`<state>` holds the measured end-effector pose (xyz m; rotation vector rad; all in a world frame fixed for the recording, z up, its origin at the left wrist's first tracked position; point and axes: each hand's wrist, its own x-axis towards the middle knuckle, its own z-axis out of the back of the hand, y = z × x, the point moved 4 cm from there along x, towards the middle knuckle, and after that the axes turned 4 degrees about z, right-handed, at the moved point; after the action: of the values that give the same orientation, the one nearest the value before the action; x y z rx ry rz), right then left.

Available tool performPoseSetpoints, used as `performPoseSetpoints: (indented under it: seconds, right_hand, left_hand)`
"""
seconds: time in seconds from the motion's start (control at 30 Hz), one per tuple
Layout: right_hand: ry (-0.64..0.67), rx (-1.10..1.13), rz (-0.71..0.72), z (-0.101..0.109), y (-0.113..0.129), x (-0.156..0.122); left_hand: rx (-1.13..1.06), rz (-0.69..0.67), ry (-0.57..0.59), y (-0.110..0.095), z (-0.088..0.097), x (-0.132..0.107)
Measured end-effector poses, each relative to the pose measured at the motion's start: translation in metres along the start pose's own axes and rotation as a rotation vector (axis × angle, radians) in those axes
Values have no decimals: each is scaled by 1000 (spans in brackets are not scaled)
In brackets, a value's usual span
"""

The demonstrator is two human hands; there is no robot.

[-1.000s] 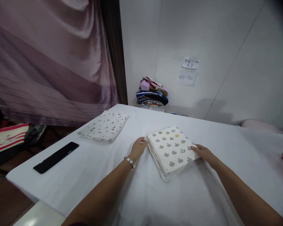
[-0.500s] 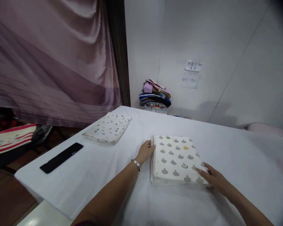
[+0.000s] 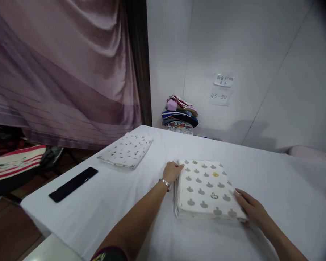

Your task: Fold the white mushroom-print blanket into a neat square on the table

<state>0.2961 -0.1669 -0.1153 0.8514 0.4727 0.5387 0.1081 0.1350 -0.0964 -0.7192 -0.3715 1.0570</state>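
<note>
A folded white cloth (image 3: 203, 188) printed with grey shapes and a few green and yellow ones lies flat in front of me. Its layers show along the left edge. At the far left corner my left hand (image 3: 173, 172), with a bracelet on its wrist, grips that edge, thumb on top and the other fingers mostly hidden. On the opposite side my right hand (image 3: 251, 208) holds the right edge near the front corner; some of its fingertips are out of sight. Farther left rests a second folded white cloth (image 3: 127, 150) with small dark prints, apart from both hands.
A white-covered table (image 3: 108, 210) carries both cloths and a long black flat object (image 3: 73, 184). Beyond its far edge stands a pile of folded fabrics (image 3: 180, 114) by the wall. A pinkish curtain (image 3: 70, 72) hangs at left, above a red-striped cloth item (image 3: 16, 163).
My left hand has moved up toward the cloth's far left corner, its thumb now over the top. The right hand has shifted slightly outward along the right edge. The view has tilted slightly.
</note>
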Motion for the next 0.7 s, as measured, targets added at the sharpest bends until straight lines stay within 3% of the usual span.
performPoseSetpoints:
  seconds: [0.27, 0.7]
  right_hand:
    - [-71, 139, 2, -8, 0, 3]
    - [-83, 132, 5, -6, -13, 5]
  left_hand:
    - [111, -6, -12, 0, -7, -6]
    - [96, 7, -9, 4, -7, -3]
